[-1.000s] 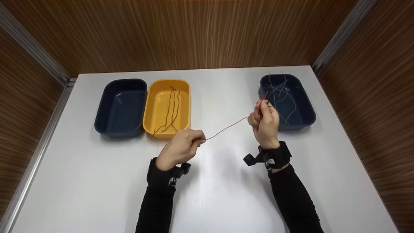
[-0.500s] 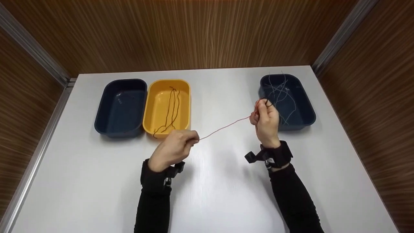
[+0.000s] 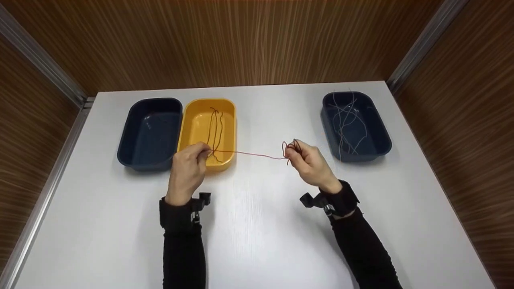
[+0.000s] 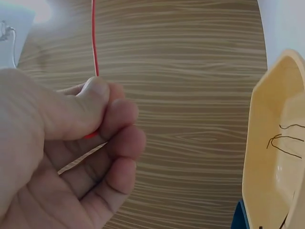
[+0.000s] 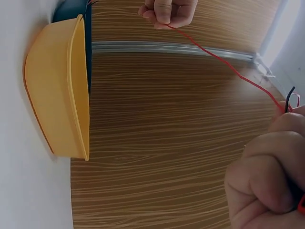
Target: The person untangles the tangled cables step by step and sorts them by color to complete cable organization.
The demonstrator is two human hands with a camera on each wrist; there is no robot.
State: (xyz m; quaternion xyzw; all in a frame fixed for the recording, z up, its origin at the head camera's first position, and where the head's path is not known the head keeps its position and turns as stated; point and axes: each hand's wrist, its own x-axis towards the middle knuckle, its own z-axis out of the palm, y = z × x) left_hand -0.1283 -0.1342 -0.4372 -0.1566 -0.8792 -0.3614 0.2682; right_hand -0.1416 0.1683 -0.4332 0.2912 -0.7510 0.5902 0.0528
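Note:
A thin red wire [image 3: 257, 154] runs nearly straight between the two hands. My left hand [image 3: 186, 172] pinches one end between thumb and fingertips, above the front left part of the yellow container [image 3: 234, 132]. In the left wrist view, a short red tip shows below the thumb of the left hand [image 4: 90, 129]. My right hand [image 3: 313, 166] grips the other part along with looped red and dark wires [image 3: 295, 142]. A black wire end [image 5: 289, 98] sticks up by its fingers in the right wrist view. Several dark wires [image 3: 216, 124] lie inside the yellow container.
A dark blue container [image 3: 123, 148] stands beside the yellow one on the left. Another dark blue container [image 3: 386, 142] at the right holds several thin grey wires [image 3: 348, 116], some poking over its rim. Wood-grain panels [image 3: 257, 44] enclose the white table [image 3: 257, 241].
My left hand has moved left and away from me, over the yellow container. The right hand has come left, off the right blue container, and the red wire is now nearly level.

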